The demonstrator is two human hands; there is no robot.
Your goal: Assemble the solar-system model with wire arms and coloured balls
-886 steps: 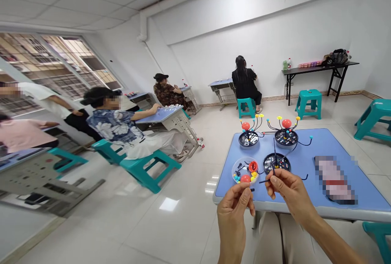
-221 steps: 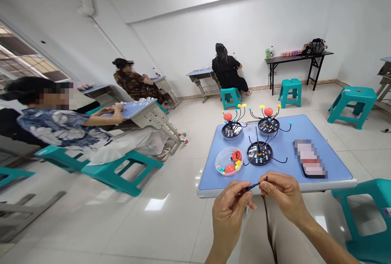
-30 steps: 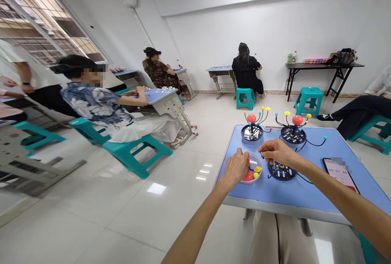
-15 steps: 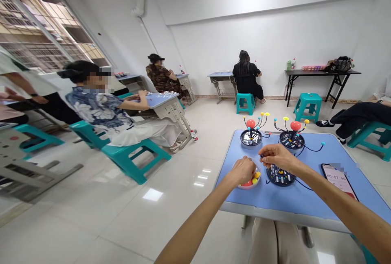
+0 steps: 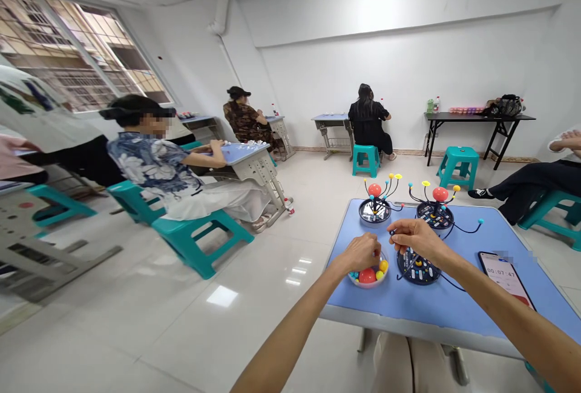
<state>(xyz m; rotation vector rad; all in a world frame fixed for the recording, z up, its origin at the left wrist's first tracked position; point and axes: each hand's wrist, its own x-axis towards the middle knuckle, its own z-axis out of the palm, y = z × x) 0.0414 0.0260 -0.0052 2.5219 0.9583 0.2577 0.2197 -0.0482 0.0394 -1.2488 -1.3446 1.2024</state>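
A clear bowl (image 5: 368, 284) of red, yellow and blue balls stands on the blue table (image 5: 354, 307). My left hand (image 5: 363, 252) is over its back part, fingers closed and pointing down; what they hold, if anything, is hidden. To the right, my right hand (image 5: 411, 238) pinches a small dark piece (image 5: 392, 233) above a round black base (image 5: 420, 272) with printed labels and thin dark arms. Behind the hands are two models, one on the left (image 5: 374, 190) and one on the right (image 5: 440, 194), each with a red ball and small coloured balls on curved arms.
A phone (image 5: 506, 278) showing a timer lies on the right of the table. Several people sit on green stools around the room, one (image 5: 154, 157) at a desk on the left. A black table (image 5: 481, 117) stands by the back wall.
The view has tilted slightly, so the table sits a little lower. My left hand has shifted back a little over the bowl, uncovering more balls. My right hand still pinches the dark piece.
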